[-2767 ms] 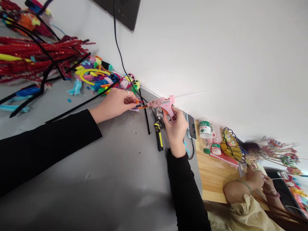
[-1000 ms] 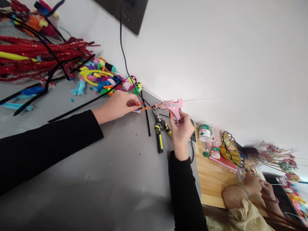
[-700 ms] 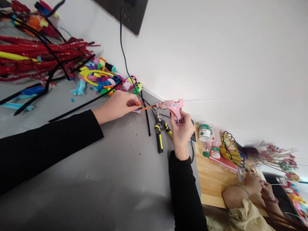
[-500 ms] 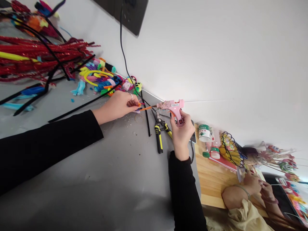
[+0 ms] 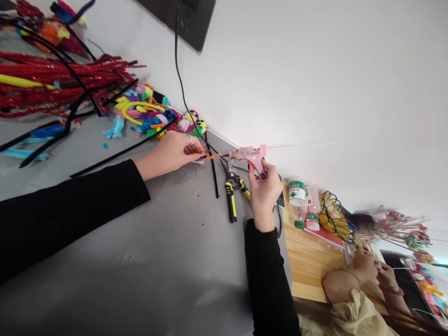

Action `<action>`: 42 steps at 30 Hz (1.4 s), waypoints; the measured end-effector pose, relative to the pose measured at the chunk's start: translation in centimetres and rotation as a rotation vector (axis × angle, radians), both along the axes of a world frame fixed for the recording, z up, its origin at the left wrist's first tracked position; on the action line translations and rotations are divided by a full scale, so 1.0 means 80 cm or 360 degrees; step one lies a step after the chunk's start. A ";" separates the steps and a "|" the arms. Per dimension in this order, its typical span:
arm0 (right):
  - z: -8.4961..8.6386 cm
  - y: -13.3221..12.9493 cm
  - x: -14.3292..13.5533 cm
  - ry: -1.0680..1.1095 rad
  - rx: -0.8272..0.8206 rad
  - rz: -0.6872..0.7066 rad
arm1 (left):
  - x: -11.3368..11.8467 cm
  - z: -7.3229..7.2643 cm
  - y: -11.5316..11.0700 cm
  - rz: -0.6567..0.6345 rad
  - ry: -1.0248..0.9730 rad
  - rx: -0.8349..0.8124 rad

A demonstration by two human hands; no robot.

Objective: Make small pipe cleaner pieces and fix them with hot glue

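My right hand [image 5: 264,191] is wrapped round the handle of a pink hot glue gun [image 5: 250,153], its nozzle pointing left. Between the thumb and fingers of my left hand [image 5: 177,151] is a short orange pipe cleaner [image 5: 213,157]. The nozzle tip is at the free right end of that strip; whether they touch I cannot tell. Yellow-and-black pliers [image 5: 230,200] lie on the grey table just below the glue gun. A black pipe cleaner [image 5: 212,170] lies between my left hand and the pliers.
Red tinsel stems [image 5: 70,86] and a heap of coloured pipe-cleaner pieces [image 5: 143,112] cover the grey table's [image 5: 157,261] far left. A black cord [image 5: 180,79] hangs along the wall. At right, a wooden table [image 5: 304,261] bears bottles [image 5: 313,212]; a co-worker's hands [image 5: 371,268] are there.
The glue gun's nozzle has shifted very slightly right along the orange pipe cleaner, towards its free end. My left hand stays almost still.
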State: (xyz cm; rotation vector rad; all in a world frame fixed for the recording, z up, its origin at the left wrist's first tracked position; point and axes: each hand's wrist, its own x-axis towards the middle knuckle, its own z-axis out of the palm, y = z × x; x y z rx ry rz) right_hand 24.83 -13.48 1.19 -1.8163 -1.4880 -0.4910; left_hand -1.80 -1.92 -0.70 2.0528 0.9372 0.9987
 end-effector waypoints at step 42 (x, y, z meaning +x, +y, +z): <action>0.005 -0.009 -0.047 0.1387 -0.0841 0.1496 | 0.008 0.036 -0.038 -0.0824 -0.0502 -0.0541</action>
